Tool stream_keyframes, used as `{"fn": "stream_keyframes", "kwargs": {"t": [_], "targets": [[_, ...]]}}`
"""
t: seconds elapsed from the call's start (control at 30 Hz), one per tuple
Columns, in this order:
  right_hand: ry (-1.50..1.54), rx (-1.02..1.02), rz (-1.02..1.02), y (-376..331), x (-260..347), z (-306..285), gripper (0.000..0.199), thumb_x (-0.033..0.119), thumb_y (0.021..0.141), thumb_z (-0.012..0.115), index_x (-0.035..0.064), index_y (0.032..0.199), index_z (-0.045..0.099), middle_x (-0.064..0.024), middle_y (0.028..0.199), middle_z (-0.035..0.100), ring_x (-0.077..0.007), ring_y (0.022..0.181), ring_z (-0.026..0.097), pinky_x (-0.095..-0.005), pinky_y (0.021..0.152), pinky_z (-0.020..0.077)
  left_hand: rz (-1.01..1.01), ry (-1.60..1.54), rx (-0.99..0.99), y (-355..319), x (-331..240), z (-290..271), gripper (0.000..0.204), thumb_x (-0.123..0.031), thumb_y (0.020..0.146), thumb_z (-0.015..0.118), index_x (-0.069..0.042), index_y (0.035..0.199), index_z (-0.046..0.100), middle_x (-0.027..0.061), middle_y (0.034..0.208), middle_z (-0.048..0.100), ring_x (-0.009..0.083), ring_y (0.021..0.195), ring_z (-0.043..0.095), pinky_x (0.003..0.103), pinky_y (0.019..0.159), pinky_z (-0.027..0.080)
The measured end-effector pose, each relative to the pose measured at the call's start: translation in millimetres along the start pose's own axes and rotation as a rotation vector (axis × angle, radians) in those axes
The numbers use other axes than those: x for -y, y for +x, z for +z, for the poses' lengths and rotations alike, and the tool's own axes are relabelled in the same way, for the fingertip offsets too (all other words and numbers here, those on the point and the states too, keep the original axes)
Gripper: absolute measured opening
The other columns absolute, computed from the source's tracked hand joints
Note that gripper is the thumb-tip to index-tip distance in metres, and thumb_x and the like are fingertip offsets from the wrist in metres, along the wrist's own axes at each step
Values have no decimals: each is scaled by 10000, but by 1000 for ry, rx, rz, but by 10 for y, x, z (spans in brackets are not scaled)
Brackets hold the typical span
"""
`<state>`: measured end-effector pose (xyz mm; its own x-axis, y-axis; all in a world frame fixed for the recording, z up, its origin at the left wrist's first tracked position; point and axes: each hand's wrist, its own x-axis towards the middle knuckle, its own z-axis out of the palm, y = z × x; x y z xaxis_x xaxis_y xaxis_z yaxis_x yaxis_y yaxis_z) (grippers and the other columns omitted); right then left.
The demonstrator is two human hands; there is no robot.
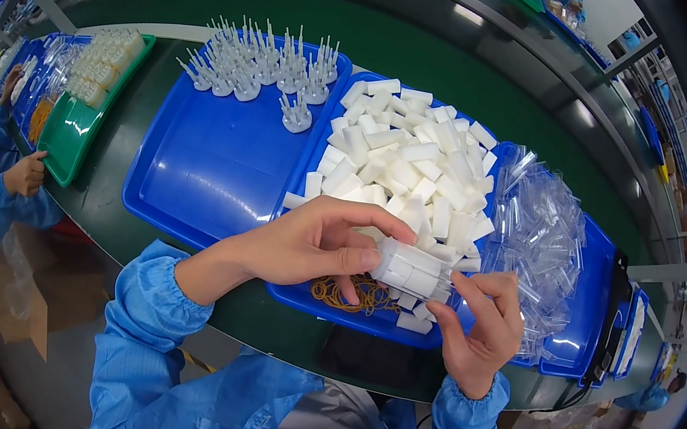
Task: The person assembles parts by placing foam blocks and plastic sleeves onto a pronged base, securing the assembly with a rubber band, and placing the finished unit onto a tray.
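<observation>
Over a blue tray (348, 320), left fingers (353, 260) grip a clear-and-white bundle (412, 270), right fingers (472, 293) pinch its end; uneven pressure could loosen it.

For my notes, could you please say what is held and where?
A whitish bundle: left fingers hold its left end; right fingers are at its right.
</observation>
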<state>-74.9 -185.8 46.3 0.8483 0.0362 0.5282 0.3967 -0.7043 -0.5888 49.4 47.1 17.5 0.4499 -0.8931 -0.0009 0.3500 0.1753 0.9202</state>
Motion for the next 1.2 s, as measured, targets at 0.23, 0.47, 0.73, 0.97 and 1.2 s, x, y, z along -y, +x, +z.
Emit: {"fn": "stream_keyframes", "kwargs": {"t": [0.23, 0.47, 0.73, 0.97, 1.2], "targets": [[18, 2, 31, -8, 45, -15, 404, 41, 640, 877, 51, 1025, 755, -58, 889, 591, -207, 778, 513, -317, 643, 411, -6, -36, -32, 0, 22, 21, 419, -174, 988, 600, 11, 1355, 517, 188, 1363, 535, 278, 1136, 629, 318, 720, 641], [-9, 10, -25, 11, 47, -37, 405, 61, 638, 879, 54, 1025, 757, -54, 894, 580, -206, 780, 507, -318, 654, 406, -3, -65, -13, 6, -4, 37, 474, -183, 983, 612, 15, 1391, 474, 192, 1379, 522, 295, 1180, 607, 326, 736, 643], [16, 59, -27, 4, 108, 42, 380, 72, 650, 871, 65, 1013, 761, -48, 891, 583, -224, 829, 509, -340, 692, 416, -20, -101, 25, 18, 118, 63, 482, -216, 984, 621, -25, 1400, 471, 168, 1343, 538, 256, 1121, 629, 328, 728, 644], [18, 47, -18, 11, 86, 101, 380, 63, 648, 865, 60, 1013, 758, -50, 903, 593, -236, 829, 514, -348, 701, 423, -32, -133, 13, 23, 150, 80, 443, -250, 990, 612, -13, 1342, 487, 142, 1268, 555, 256, 1070, 654, 352, 749, 647], [-10, -82, 64, 151, 152, 45, 360, 43, 665, 839, 22, 1008, 734, -82, 926, 601, -270, 855, 529, -368, 711, 432, -6, -148, -109, 22, -5, 36, 394, -247, 1012, 549, -31, 1336, 490, 148, 1255, 563, 260, 1030, 668, 382, 741, 645]]}}
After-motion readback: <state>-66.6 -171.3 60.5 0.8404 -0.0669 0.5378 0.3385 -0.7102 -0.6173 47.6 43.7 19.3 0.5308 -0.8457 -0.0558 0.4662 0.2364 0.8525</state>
